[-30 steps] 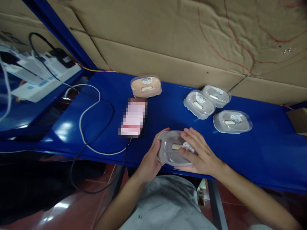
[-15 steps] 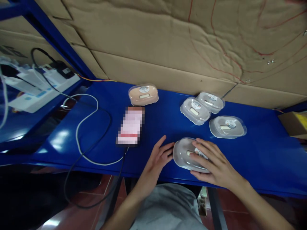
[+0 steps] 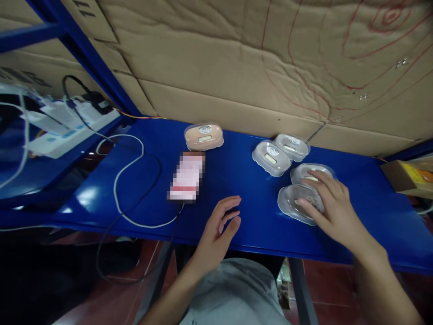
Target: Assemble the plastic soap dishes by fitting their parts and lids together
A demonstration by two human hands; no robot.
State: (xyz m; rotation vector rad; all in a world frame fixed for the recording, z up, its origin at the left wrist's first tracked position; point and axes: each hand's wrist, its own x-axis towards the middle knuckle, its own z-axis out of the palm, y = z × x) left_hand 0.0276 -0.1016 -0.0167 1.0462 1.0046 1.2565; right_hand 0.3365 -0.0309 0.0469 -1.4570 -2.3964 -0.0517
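Note:
My right hand spans two clear plastic packs at the right of the blue table. Its thumb lies over the nearer grey pack, while its fingers reach onto the grey pack behind it; the hand partly covers both. The fingers are spread. My left hand hovers over the table's front part, fingers curved and apart, nothing in them. Left of the rear right pack, two more grey packs with round white labels, a front one and a back one, touch each other.
A pinkish-tan pack sits behind a phone with a blurred screen. Cables loop from it across the blue table. At left lies a power strip with several plugs. Cardboard lines the back; a small box stands at right.
The nearest grey pack has moved right and back, up against another pack, along with my right hand. My left hand no longer reaches toward that pack, and its fingers have curled a little.

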